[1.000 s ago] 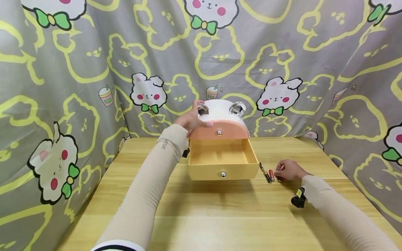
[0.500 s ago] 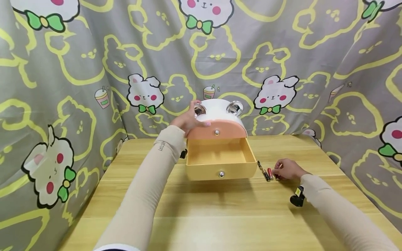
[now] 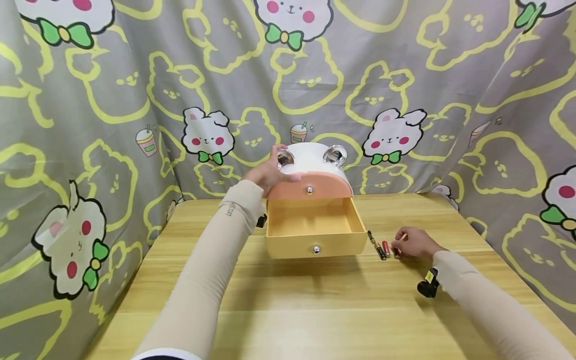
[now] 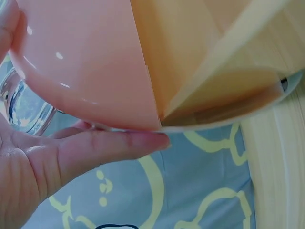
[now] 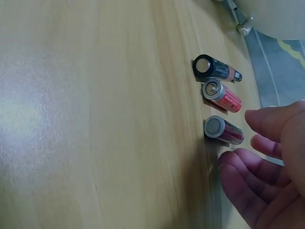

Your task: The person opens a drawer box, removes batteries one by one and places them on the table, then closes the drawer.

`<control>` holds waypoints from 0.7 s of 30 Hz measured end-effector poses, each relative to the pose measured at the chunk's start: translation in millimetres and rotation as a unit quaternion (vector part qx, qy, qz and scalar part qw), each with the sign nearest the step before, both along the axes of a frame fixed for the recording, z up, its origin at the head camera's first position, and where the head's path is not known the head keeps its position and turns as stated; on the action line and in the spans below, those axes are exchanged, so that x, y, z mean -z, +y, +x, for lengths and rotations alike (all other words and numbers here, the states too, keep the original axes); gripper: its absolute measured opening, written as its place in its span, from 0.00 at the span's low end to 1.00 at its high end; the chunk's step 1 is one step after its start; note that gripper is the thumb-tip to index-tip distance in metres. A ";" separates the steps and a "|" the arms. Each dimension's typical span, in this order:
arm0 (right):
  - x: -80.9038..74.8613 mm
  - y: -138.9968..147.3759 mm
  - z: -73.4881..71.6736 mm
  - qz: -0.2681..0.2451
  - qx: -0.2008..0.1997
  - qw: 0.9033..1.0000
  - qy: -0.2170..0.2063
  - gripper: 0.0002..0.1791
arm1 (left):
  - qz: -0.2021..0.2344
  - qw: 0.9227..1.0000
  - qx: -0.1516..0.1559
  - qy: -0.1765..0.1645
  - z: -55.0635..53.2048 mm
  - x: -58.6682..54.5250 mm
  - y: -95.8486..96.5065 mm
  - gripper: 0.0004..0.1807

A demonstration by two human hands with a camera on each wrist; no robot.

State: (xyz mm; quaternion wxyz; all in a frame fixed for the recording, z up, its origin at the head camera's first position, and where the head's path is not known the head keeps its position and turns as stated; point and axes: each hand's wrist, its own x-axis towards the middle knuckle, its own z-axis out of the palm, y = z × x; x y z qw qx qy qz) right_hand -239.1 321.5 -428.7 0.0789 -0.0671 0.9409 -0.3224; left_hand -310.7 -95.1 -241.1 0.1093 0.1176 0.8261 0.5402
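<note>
A small drawer cabinet with a white top [image 3: 310, 151] and silver ring ears stands on the table. Its pink upper drawer [image 3: 330, 186] is closed, while the yellow lower drawer [image 3: 292, 246] is pulled out and bare inside. My left hand [image 3: 268, 171] holds the cabinet's upper left side, thumb on the pink front; the left wrist view shows one finger [image 4: 119, 144] straight along its side. Beside a dark-red battery with a silver end [image 5: 223, 130], my right hand [image 5: 267, 167] has thumb and fingers spread apart. A red battery [image 5: 223, 95] and a black battery [image 5: 217, 68] lie next to it.
Another dark battery [image 3: 371, 237] lies behind the black one, close to the drawer's right corner. The wooden table [image 3: 306, 320] runs back to a grey curtain [image 3: 252, 85] with bunny prints. A black wrist camera [image 3: 428, 284] hangs beneath the right wrist.
The right fingers have eased off the dark-red battery, which now shows more fully beside the red one. My left hand keeps its place on the cabinet; the head view has shifted slightly.
</note>
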 end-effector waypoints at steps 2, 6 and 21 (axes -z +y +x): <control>-1.0 -0.3 1.6 0.002 0.010 1.000 0.010 0.12 | 0.004 1.000 0.001 -0.002 -0.4 0.9 -0.8 0.56; -4.6 -2.1 6.5 -0.004 0.032 0.999 0.037 0.13 | 0.008 1.000 0.005 -0.004 -2.3 1.9 -0.8 0.56; -22.2 -63.3 33.8 -0.336 0.041 0.937 -0.083 0.09 | -0.017 1.000 0.004 0.013 -3.6 2.7 -3.9 0.57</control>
